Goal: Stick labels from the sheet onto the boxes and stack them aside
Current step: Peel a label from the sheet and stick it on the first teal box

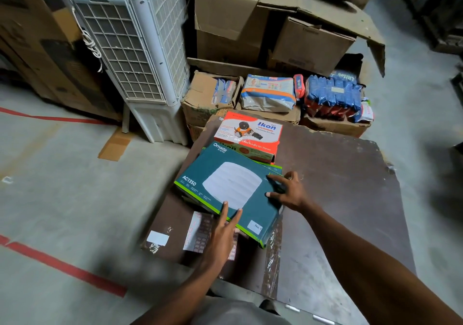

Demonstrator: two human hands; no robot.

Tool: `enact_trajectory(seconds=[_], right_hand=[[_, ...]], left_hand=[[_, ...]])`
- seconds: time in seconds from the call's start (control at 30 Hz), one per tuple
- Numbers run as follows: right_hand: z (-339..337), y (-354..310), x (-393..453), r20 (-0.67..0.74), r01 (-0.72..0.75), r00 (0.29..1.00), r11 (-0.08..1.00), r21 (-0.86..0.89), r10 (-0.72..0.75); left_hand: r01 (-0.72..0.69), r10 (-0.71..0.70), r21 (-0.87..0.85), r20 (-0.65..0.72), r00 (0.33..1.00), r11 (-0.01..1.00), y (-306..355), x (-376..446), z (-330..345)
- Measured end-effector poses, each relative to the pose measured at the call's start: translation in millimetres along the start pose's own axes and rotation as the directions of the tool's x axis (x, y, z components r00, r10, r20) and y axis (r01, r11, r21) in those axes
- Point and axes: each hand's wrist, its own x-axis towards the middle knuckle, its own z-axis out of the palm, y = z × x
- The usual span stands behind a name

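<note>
A dark brown table (338, 174) fills the middle of the view, its top scuffed at the far right corner. Beyond its far edge stand stacked cardboard cartons (250, 24), and to their left a white air cooler (140, 56) rises from the grey floor (50, 199), which carries red tape lines (67, 267). Low open cartons along the table's far edge hold a diaper pack (268, 92) and blue packets (333, 94).

Near the table's left edge lies a teal box (233, 189) printed "Omada" and "AC1350", tilted, with its near corner raised off the table. It rests on another teal box (273, 167) of which only a thin edge shows. A small white label (256, 226) reading "No. 1" sits on its near right corner. Just behind it, towards the far edge, lies an orange and white box (248, 130) marked "Ikon".

The label sheet (200, 232) lies flat at the near left corner of the table, partly under the teal box and the left forearm. A white sticker (157, 238) lies on the table just left of it.

The right hand (285, 192) holds the teal box's right edge, fingers spread over the top face. The left hand (223, 227) touches the box's near edge with straight, parted fingers.
</note>
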Motion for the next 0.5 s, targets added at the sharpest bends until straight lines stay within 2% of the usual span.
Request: enact_trajectory(seconds=[0.1,0.2,0.33,0.43,0.5], right_hand=[[-4.9,-16.8,-9.8,-0.048,0.003,0.999,1.000,0.010,-0.002],[-23.0,-38.9,-22.4,-0.063,0.016,0.998,1.000,-0.008,-0.017],[-57.1,-71.6,-36.4,-0.072,0.036,0.997,0.999,-0.030,-0.038],[-85.7,-94.6,-45.6,-0.156,0.030,0.987,0.999,-0.045,-0.036],[-102.3,-107.1,-54.5,-0.225,0.021,0.974,1.000,0.023,-0.015]], left_hand=[[-0.049,0.041,-0.058,-0.126,0.991,0.997,-7.3,-5.2,-8.9],[-0.093,0.061,-0.162,-0.191,0.980,0.982,-6.1,-14.7,-23.1],[-0.107,0.010,-0.318,-0.293,0.956,0.942,20.0,-28.7,-52.6],[-0.143,-0.048,-0.491,-0.357,0.933,0.859,42.4,-24.6,-82.2],[-0.175,-0.070,-0.540,-0.403,0.912,0.823,51.9,-14.9,-101.8]])
